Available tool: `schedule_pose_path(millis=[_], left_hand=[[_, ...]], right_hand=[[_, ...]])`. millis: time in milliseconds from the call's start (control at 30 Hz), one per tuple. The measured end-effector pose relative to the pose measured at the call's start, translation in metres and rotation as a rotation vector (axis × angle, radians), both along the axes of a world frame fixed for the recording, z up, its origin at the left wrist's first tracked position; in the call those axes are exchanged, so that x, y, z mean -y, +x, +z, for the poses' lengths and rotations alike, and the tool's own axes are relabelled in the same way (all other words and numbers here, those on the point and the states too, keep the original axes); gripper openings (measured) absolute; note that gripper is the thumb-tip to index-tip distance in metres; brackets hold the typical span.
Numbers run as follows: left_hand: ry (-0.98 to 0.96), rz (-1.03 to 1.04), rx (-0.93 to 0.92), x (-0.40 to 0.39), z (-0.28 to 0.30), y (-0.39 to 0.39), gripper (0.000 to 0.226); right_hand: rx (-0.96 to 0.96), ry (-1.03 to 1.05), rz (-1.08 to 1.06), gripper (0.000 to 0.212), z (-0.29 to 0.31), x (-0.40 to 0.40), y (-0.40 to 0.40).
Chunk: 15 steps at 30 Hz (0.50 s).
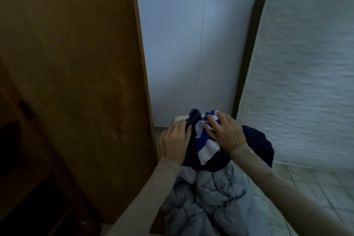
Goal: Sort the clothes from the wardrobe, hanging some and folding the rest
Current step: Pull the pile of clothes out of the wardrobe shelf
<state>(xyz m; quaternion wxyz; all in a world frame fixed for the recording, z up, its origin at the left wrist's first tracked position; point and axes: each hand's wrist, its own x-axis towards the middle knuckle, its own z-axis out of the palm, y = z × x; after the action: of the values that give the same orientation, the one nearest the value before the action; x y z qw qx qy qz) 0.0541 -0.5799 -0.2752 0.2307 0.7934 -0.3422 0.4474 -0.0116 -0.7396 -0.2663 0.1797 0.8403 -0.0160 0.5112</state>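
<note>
Beside the brown wardrobe door, a pile of clothes is being handled. On top, a blue-and-white striped garment is being pressed under the right hand, whose fingers are spread and slightly bent over it. The gathered edge of a dark navy garment is being gripped by the left hand. Below, a grey padded jacket is lying; a white mattress is leaning against the wall.

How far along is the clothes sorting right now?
Nothing visibly hung or folded yet. In hand: the left hand grips a dark navy garment, and the right hand presses on a blue-and-white striped piece. Left: the rumpled grey clothing heaped below them.
</note>
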Motion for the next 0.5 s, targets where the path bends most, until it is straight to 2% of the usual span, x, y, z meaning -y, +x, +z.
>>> schedule_pose_path(millis=[67,200,433,500], left_hand=[[0.029,-0.012,-0.053,0.018,-0.019,0.009,0.031],[0.104,-0.057,-0.183,0.049,-0.066,0.025,0.03],[0.244,-0.003,-0.397,0.087,-0.166,0.055,0.034],[0.285,0.011,-0.46,0.093,-0.202,0.058,0.028]], right_hand=[[-0.026,0.033,-0.02,0.041,-0.021,0.015,0.005],[-0.112,0.109,-0.043,0.023,-0.067,0.041,0.016],[-0.282,0.269,-0.047,0.024,-0.172,0.07,0.052],[-0.381,0.33,-0.066,0.028,-0.212,0.075,0.059]])
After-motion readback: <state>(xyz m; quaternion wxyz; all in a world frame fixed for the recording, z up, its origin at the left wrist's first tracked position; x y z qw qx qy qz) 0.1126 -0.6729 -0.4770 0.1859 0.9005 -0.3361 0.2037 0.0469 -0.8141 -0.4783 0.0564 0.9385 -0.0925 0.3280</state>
